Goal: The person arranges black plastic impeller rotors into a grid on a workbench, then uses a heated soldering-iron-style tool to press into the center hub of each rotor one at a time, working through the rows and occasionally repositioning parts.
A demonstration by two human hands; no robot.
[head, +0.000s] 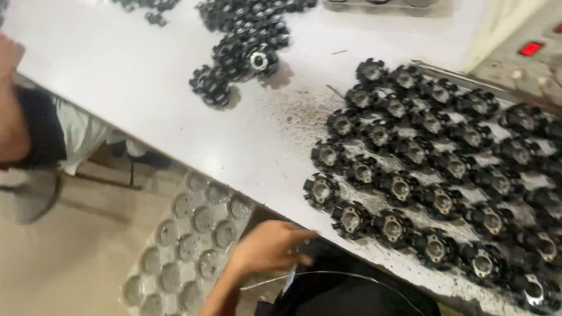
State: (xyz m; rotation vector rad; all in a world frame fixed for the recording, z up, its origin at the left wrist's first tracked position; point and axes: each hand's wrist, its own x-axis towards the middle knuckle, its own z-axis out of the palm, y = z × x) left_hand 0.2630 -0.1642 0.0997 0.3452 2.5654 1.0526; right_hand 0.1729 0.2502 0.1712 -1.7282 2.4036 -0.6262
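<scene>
One hand [266, 246] is showing at the near edge of the white worktable [146, 70], reaching in from the lower left below the table's rim. Which of the person's hands it is cannot be told with certainty; it reads as the left. Its fingers are curling loosely towards the table edge, and whether they are gripping anything cannot be told because of blur. The other hand is lying outside the view.

Just right of and beyond that hand, black round toothed plastic parts with metal centres [433, 169] are sitting in neat diagonal rows across the right half of the table, the nearest one [350, 217] lying close to the fingertips but apart from them. A looser heap of the same black parts [246, 41] is resting at the far middle of the table.

Below the table, left of the hand, a clear moulded plastic tray with round pockets [187, 246] is lying on the floor. At the far left, another person's arm in a dark sleeve [23, 123] is showing. At the far right, a panel with a red lit switch [530, 48] is standing beside the table.
</scene>
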